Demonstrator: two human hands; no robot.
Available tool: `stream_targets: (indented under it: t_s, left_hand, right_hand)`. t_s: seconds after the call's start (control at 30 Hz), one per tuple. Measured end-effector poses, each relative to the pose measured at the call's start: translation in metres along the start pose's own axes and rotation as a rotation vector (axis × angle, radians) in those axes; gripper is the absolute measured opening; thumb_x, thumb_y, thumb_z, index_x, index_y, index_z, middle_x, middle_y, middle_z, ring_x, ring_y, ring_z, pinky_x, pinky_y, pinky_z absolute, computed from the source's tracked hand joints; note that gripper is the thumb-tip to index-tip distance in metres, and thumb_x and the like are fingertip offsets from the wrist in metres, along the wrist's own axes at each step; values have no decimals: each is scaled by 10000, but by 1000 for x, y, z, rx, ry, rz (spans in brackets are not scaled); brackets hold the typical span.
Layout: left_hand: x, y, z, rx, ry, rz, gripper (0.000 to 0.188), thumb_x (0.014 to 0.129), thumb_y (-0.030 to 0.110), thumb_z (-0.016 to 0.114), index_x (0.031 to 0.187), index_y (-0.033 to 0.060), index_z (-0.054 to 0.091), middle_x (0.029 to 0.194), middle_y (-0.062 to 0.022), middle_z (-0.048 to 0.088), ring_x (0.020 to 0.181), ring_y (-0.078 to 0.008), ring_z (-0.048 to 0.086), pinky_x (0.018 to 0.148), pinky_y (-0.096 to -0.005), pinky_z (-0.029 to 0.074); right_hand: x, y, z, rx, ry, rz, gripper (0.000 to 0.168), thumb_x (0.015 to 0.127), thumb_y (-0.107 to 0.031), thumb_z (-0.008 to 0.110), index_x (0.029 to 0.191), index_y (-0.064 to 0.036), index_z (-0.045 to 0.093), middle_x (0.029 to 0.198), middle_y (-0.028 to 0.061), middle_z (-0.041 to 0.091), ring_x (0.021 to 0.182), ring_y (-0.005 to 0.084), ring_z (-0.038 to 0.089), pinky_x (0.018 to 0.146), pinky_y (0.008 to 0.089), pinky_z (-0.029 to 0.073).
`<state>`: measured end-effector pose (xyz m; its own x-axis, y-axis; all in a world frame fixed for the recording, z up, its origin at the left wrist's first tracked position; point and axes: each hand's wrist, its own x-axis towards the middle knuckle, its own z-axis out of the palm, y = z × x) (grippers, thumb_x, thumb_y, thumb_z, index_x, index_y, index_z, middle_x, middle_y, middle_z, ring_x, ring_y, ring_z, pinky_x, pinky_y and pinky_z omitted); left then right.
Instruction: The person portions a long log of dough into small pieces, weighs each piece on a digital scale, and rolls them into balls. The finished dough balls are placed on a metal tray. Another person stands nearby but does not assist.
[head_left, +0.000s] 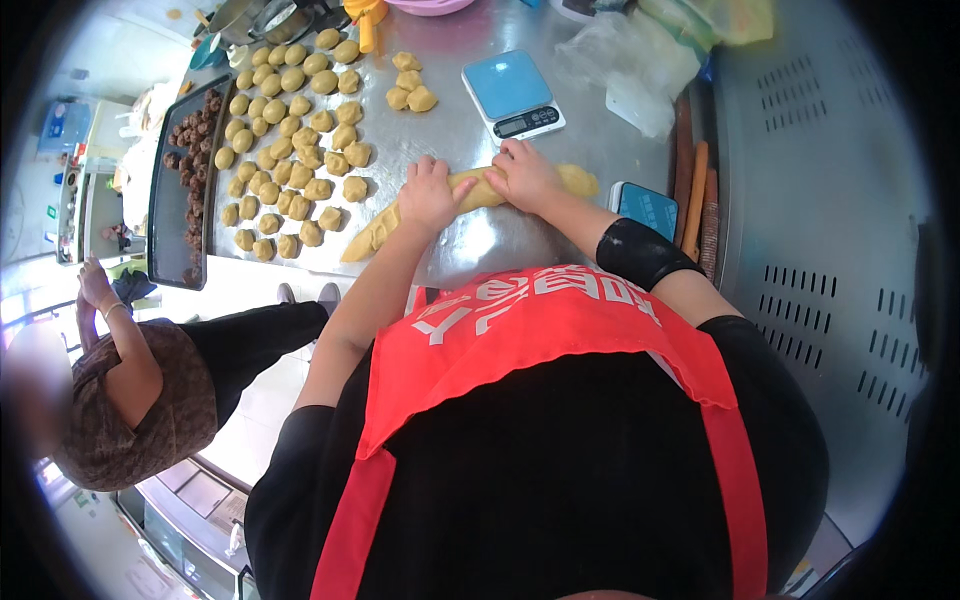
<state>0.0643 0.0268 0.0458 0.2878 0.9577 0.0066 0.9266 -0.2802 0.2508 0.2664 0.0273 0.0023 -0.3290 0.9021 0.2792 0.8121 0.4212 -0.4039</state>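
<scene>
A long roll of yellow dough (481, 196) lies slantwise on the stainless steel table (465, 259). My left hand (433, 195) grips it from above, left of its middle, with the thumb pointing right. On its right half rests my right hand (527, 178), fingers curled over the far side. The roll's lower left end tapers, and its right end shows beyond my right wrist. Many portioned dough pieces (300, 177) are spread to the left, rounder at the back and rougher nearer me. A small group of dough lumps (409, 81) sits beyond my left hand.
Behind my hands stands a digital kitchen scale (513, 86). A dark tray (166, 240) of brown balls (196, 154) lines the left edge. Plastic bags (637, 60), a phone-like device (648, 210) and rolling pins (696, 196) lie right. Another person (142, 397) is at left.
</scene>
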Motion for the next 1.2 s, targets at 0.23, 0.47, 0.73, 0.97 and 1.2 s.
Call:
stream_targets:
  t_s: [0.23,0.47,0.73,0.97,1.2]
  left_hand:
    - [-88,-29,-11,47,24,263,662,792,524,613,1316,140,485,1326,-125,499,1238,-318,445,1072,-596,213]
    - [-76,-66,14,156,288,131,568,738,576,622,1113,150,607,986,-26,615,915,-239,573,800,-402,411]
    - [-32,-75,4,136,158,96,393,819,505,582,983,154,648,1027,-30,575,1000,-240,515,824,-421,419]
    - [-60,-50,3,258,216,83,587,766,544,631,1239,200,577,1301,-90,500,1234,-308,426,1024,-559,282]
    - [-42,15,31,139,146,378,757,660,617,674,1286,214,536,1221,-97,528,1173,-327,456,993,-601,282]
  right_hand:
    - [-53,-38,-40,-12,19,-246,470,786,-399,662,1140,-99,584,1224,124,540,1104,332,516,916,465,392]
    - [-33,-62,-11,-54,-260,-170,512,814,-497,601,1171,-131,569,1117,87,566,1055,271,523,862,413,442]
    - [11,-34,-3,15,-265,-101,417,818,-469,601,1028,-109,624,1057,76,559,1012,261,519,838,400,465]
    - [-50,-47,-35,15,-113,-212,588,791,-452,650,1285,-151,544,1313,116,485,1205,319,433,962,457,368]
    - [-71,6,-44,-225,-86,-89,634,763,-514,649,1277,-160,541,1257,73,510,1112,274,479,867,464,381]
